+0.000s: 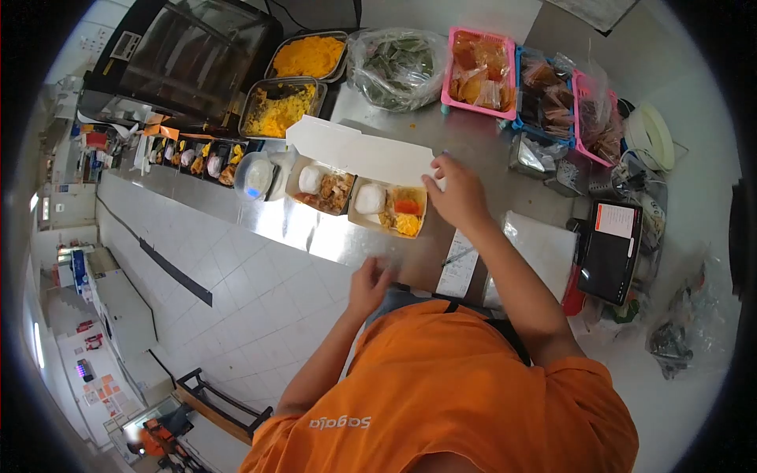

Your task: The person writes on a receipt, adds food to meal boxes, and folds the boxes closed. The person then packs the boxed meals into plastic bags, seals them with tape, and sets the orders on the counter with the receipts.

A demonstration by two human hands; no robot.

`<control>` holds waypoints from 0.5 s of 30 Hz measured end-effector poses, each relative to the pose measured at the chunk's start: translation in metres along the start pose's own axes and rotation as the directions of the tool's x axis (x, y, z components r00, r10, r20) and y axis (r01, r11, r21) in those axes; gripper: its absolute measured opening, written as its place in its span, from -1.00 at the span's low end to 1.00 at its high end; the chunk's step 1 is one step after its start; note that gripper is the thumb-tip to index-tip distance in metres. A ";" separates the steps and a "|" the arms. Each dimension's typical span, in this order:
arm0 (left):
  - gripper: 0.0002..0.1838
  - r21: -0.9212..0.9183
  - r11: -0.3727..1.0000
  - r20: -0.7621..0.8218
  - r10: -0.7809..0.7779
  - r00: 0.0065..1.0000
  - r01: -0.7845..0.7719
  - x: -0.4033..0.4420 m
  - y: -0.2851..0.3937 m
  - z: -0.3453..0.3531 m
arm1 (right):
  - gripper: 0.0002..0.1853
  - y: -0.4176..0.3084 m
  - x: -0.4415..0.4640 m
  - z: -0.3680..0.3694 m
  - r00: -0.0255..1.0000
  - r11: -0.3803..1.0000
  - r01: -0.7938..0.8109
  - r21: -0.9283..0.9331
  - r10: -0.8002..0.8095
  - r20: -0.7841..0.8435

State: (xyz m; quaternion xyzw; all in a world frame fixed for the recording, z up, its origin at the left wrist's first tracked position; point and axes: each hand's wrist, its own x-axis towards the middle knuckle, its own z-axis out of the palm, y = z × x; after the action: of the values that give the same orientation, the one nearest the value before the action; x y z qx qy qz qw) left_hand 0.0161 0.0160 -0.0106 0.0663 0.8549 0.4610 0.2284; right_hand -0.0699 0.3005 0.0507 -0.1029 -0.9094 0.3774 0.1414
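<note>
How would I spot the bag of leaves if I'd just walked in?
Start at the steel counter and look to its back, by the wall. Between the yellow food and the first pink basket sits a bulging clear plastic bag. Its dark green leaves set it apart from the yellow and orange beside it.

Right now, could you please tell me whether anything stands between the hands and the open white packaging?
Nothing visible does. The right hand is at the corner of the packaging; whether it touches, I can't tell. Between the left hand, by the counter's edge, and the packaging, only bare counter shows.
</note>
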 end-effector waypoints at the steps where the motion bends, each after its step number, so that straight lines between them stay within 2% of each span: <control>1: -0.58 0.061 0.995 0.024 0.081 0.996 -0.083 0.018 0.041 0.005 | -0.74 0.001 -0.003 -0.014 1.000 0.999 -0.031 0.042 0.031 0.000; 2: -0.34 0.089 0.984 0.068 0.146 0.987 -0.152 0.042 0.071 0.014 | -0.73 0.002 -0.006 -0.029 0.998 0.995 -0.057 0.083 0.057 0.001; 3: -0.24 0.134 0.958 0.068 0.245 0.967 -0.252 0.069 0.105 0.020 | -0.73 0.001 -0.011 -0.045 0.993 0.988 -0.116 0.103 0.114 0.029; 4: -0.13 0.220 0.873 0.060 0.434 0.899 -0.436 0.100 0.119 0.026 | -0.72 0.007 -0.018 -0.054 0.992 0.990 -0.121 0.076 0.119 0.029; 6: -0.25 0.483 0.833 0.132 0.236 0.963 -0.271 0.148 0.162 0.027 | -0.72 0.019 -0.035 -0.074 0.990 0.990 -0.141 0.020 0.140 0.029; 9: -0.41 0.447 0.801 0.007 0.443 0.896 -0.399 0.194 0.139 0.043 | -0.72 0.040 -0.067 -0.090 0.968 0.966 -0.250 0.063 0.249 0.025; 12: -0.54 0.400 0.747 -0.113 0.615 0.780 -0.531 0.178 0.127 0.053 | -0.72 0.056 -0.103 -0.096 0.938 0.933 -0.345 0.103 0.347 -0.001; 15: -0.56 0.281 0.757 -0.237 0.650 0.722 -0.590 0.147 0.113 0.067 | -0.73 0.067 -0.130 -0.091 0.903 0.899 -0.429 0.092 0.430 0.006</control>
State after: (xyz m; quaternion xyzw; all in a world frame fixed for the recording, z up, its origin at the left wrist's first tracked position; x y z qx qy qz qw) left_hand -0.0951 0.1782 0.0021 0.2947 0.8469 0.4335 -0.0890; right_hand 0.0877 0.3690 0.0410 -0.2969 -0.8452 0.4395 0.0656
